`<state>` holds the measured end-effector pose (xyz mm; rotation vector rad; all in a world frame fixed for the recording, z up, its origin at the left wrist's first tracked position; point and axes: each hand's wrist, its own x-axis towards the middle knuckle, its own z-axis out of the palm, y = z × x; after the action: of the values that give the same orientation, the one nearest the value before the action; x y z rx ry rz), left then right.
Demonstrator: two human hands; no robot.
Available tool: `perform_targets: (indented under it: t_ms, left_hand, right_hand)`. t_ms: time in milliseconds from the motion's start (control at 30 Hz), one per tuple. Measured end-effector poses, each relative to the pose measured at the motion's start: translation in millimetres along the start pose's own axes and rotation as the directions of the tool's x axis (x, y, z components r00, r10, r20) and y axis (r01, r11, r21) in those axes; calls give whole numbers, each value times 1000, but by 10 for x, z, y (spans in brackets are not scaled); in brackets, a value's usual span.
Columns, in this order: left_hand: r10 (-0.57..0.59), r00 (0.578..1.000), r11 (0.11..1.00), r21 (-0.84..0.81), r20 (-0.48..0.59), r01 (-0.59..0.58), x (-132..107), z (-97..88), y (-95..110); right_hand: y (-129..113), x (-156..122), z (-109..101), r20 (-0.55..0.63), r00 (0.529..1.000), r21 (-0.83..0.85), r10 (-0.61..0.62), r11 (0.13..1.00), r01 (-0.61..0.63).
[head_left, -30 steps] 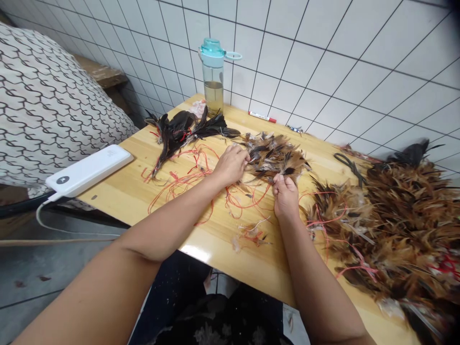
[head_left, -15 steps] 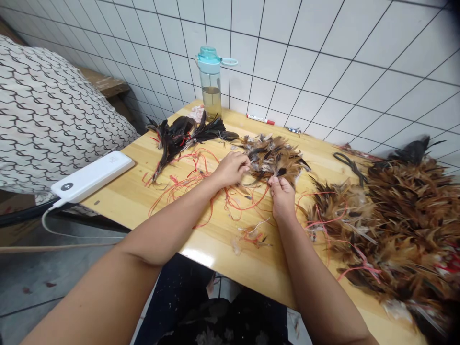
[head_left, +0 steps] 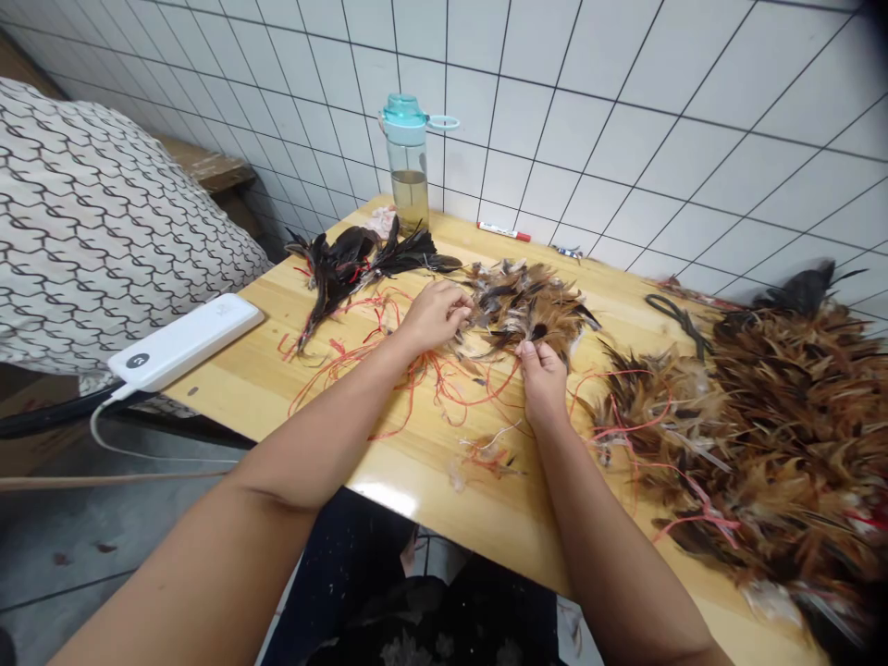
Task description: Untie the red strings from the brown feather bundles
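My right hand (head_left: pixel 544 377) pinches the lower edge of a brown feather bunch (head_left: pixel 545 319) between thumb and forefinger. My left hand (head_left: pixel 437 314) is just left of the feathers, its fingers curled and pressed together; whatever they hold is too small to make out. Grey-brown feathers (head_left: pixel 510 280) lie behind both hands. Loose loops of red string (head_left: pixel 454 400) spread over the table under and around the left forearm. A bundle of black feathers (head_left: pixel 343 254) tied with red lies beyond the left hand.
A large heap of brown feathers (head_left: pixel 783 416) covers the right side of the wooden table (head_left: pixel 478 527). At the back stand a water bottle (head_left: pixel 409 176) and, lying down, a red-white marker (head_left: pixel 503 231). A white power bank (head_left: pixel 187 340) with a cable sits at the left edge.
My left hand has shifted slightly left, away from the brown feathers. My right hand stays at the bunch's lower edge, almost unmoved.
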<state>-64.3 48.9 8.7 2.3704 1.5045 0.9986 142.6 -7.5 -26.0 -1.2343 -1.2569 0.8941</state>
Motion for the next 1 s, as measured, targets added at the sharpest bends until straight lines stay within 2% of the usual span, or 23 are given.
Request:
perform_targets:
  t_ms: [133,233,367,433,600,733,867,1000]
  left_hand:
    - [124,992,991,48,-24,-123,-39,35,112]
    - [195,981,975,109,7,-194,-25,152,129]
    - [214,974,961,164,79,-225,48,335,71]
    - [216,973,959,171,77,-227,65,357,51]
    - [263,965,957,122,14,-263,-7,174,153]
    - [331,942,938,90,63,-336,-73,30,352]
    - [421,897,889,135,136,-438,-89,30,485]
    - [445,884,862,198,143,-466,-89,81,476]
  right_hand:
    - [-26,-2,12,-41,999,17,28,999,-27]
    - [-61,-11,22,-33,999,20,29,999,-28]
    - [-82,-25,32,-37,999,-16,26,1000,-26]
    - [-77,-29,33,-40,999,-38,25,999,-26]
    - [-40,-23,22,-70,998,-124,1,992,-10]
    - [-7,-11,16,-72,996,-204,-49,978,33]
    - [9,-3,22,-39,995,-265,-96,961,83]
    - [-3,0,30,19,991,-335,-131,933,129]
